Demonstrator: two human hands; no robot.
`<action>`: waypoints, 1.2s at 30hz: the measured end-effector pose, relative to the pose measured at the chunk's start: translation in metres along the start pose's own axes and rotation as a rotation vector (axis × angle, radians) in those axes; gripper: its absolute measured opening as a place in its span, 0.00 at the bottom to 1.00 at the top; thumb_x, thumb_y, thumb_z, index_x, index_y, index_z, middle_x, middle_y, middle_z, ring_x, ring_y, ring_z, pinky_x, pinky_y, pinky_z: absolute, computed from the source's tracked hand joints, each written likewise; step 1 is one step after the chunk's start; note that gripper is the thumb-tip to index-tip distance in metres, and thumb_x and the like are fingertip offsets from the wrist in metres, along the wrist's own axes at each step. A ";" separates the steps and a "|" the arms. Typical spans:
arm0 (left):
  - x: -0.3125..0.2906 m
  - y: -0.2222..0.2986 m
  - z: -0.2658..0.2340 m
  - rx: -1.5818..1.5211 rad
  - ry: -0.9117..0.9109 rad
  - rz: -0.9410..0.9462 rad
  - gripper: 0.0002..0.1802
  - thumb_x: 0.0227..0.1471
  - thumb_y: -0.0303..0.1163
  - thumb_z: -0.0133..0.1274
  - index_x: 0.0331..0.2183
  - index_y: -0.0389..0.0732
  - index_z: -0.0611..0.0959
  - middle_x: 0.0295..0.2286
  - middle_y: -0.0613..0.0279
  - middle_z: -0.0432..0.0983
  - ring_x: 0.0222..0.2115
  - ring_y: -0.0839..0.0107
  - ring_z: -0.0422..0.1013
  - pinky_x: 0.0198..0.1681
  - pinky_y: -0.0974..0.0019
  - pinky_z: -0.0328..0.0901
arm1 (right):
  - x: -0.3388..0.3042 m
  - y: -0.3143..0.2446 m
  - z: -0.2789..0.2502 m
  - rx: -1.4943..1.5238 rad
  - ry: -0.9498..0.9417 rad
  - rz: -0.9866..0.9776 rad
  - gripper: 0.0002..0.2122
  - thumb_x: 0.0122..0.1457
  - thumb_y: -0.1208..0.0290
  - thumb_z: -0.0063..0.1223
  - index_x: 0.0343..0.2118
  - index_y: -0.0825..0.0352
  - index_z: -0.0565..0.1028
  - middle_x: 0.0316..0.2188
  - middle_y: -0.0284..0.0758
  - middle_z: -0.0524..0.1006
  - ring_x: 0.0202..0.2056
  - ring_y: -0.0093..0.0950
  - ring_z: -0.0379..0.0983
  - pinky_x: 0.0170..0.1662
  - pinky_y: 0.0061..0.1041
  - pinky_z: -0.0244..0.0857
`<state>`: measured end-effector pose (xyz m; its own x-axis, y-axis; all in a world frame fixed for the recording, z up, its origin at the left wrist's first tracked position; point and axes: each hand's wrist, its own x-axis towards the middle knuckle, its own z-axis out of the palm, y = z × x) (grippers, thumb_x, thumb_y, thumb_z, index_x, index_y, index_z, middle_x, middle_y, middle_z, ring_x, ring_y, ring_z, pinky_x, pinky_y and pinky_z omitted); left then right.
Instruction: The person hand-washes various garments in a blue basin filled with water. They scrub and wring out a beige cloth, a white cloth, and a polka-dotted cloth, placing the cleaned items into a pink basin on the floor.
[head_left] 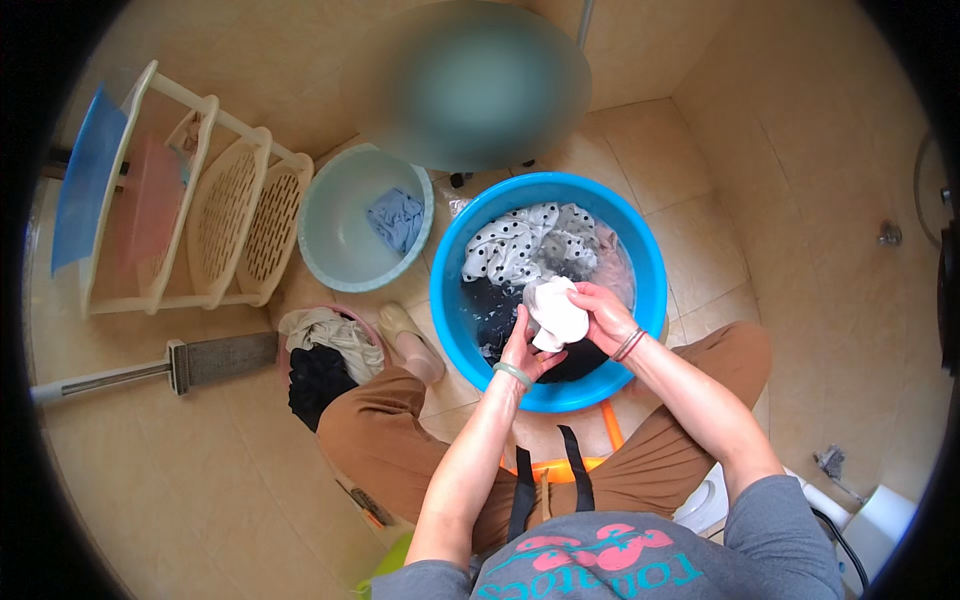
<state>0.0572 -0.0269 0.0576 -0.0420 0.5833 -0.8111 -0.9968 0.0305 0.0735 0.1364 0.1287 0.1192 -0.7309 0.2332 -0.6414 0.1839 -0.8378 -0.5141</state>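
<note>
Over the blue tub [652,235], both my hands hold a small white piece of cloth [561,312], bunched up so its exact kind is unclear. My right hand [604,318] grips its right edge, fingers bent over it. At its lower left, my left hand [527,348] pinches it between thumb and fingers. Inside the tub, a white cloth with black dots [508,240] lies wet at the back. Dark fabric [492,308] sits in water at the left, and a pinkish cloth [612,265] rests along the right side.
A pale green basin [325,235] with a blue cloth [396,220] stands at back left. Nearer is a pink basin [372,322] with white and black clothes. A cream rack [228,215] and a flat mop head [225,362] are farther left. A blurred round teal object [485,85] hangs at the top.
</note>
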 end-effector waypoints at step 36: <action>0.006 -0.014 0.024 -0.473 -0.379 0.304 0.29 0.59 0.52 0.40 0.53 0.41 0.69 0.47 0.56 0.72 0.46 0.59 0.69 0.53 0.55 0.63 | -0.013 0.065 -0.017 -0.239 0.037 0.631 0.50 0.45 0.20 0.20 0.54 0.64 0.65 0.47 0.44 0.74 0.47 0.38 0.72 0.51 0.46 0.59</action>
<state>0.0726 -0.0039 0.0656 -0.3844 0.7571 -0.5283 -0.8705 -0.4878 -0.0657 0.1693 0.0795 0.0847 -0.4140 -0.2446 -0.8768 0.7113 -0.6880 -0.1440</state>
